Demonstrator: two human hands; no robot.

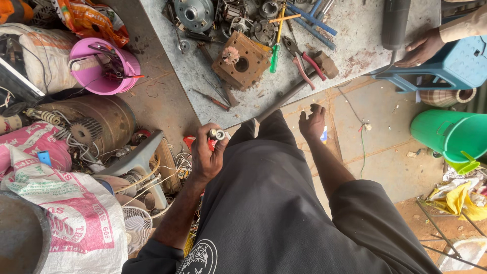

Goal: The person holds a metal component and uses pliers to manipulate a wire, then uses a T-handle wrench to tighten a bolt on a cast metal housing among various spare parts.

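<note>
Small metal cylindrical part [218, 134], shiny end face up, sits in the left hand [207, 155], just below the near edge of the tabletop [355, 35]; fingers curled tight round it. Right hand [312, 122] is empty, fingers loosely spread and half open, hovering just under that same tabletop edge, touching nothing I can make out. Tabletop is grey sheet metal, scuffed, rust-stained. On it: one square brown block [241, 60] with a round bore and a small toothed gear on top, mid-tabletop; one pair of red-handled pliers [303, 63] just right of the block; one green-handled screwdriver [275, 50] between block and pliers; two blue rods [310, 19] at the far side; a pile of round grey motor parts [195, 12] at the far left corner, count unclear. One small red-handled tool [212, 100] near the front edge. Another person's hand [422, 48] rests on the tabletop's right end, beside a dark cylinder [394, 23]. Left of the tabletop, on the floor: one pink plastic bowl [104, 66] holding tools, one rusty drum [104, 119] with a gear wheel, printed woven sacks [76, 213], one white fan grille [136, 228]. Right of the tabletop: one green plastic bucket [449, 134], one blue plastic stool [459, 63].
</note>
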